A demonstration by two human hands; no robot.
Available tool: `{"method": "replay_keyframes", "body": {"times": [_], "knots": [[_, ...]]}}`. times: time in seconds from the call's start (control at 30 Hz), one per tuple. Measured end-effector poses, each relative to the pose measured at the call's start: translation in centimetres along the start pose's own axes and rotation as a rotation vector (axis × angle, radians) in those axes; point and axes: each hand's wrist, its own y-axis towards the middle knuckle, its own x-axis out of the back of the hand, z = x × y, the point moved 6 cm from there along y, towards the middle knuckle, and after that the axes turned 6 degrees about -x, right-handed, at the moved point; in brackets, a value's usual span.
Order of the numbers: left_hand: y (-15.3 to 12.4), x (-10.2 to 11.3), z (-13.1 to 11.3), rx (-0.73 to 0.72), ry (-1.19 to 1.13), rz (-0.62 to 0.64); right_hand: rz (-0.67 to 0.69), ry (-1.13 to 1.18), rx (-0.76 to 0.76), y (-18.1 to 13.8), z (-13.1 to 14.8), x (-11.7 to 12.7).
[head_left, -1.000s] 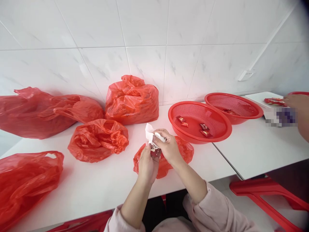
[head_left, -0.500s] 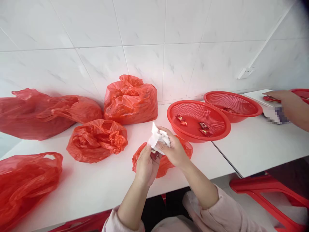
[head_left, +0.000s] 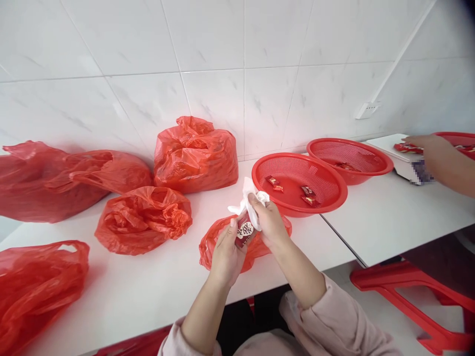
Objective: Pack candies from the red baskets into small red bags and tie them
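My left hand (head_left: pixel 227 252) is closed on a dark red printed snack packet (head_left: pixel 245 232), its label facing up toward me. In my right hand (head_left: pixel 270 220) is a crumpled white tissue (head_left: pixel 253 198), pressed against the upper end of the packet. Both hands are over a crumpled red plastic bag (head_left: pixel 213 242) lying on the white table. Just beyond them stands a red plastic basket (head_left: pixel 336 202) with several small red-wrapped packets (head_left: pixel 308 200) on its bottom.
A second red basket (head_left: pixel 386 165) stands behind to the right. Further right, another person's hand (head_left: pixel 438 153) holds red packets over a white scale (head_left: pixel 389 143). Full and loose red bags (head_left: pixel 196 163) fill the left side. A red stool (head_left: pixel 401 279) is at lower right.
The tissue has shifted up off the packet, so more of the packet's label shows. The view has turned slightly right. The other person's hand remains by the scale.
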Motion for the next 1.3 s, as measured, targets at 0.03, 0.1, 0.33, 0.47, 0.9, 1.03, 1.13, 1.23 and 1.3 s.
{"method": "replay_keyframes", "body": {"times": [0.03,0.1,0.33,0.47,0.9,1.03,1.13,1.23,1.3], "knots": [[0.1,0.1,0.1,0.013,-0.024,-0.006,-0.024,-0.012,0.02,0.4,0.3,0.5],[0.2,0.4,0.3,0.051,-0.083,-0.045,-0.129,-0.092,0.159,1.0,1.3,2.0],[0.9,1.2,0.3,0.113,-0.22,-0.247,-0.028,-0.95,0.988,-4.0,1.6,-0.7],[1.2,1.6,-0.2,0.17,-0.281,-0.244,0.236,-1.088,1.055,-7.2,-1.6,-2.9],[1.7,1.3,-1.6,0.076,-0.212,-0.169,0.072,-0.844,1.031,-7.2,1.7,-1.2],[1.1,0.6,-0.7,0.122,-0.291,-0.158,0.166,-1.006,1.069,-7.2,-0.8,-3.3],[0.8,0.8,-0.8,0.123,-0.292,-0.138,0.239,-1.012,1.042,-8.3,-2.4,-3.6],[0.8,1.0,-1.0,0.13,-0.292,-0.115,0.28,-1.018,1.062,-9.1,-2.9,-3.4],[0.7,0.9,-0.8,0.138,-0.295,-0.136,0.247,-1.057,1.088,-8.6,-2.4,-3.0]]}}
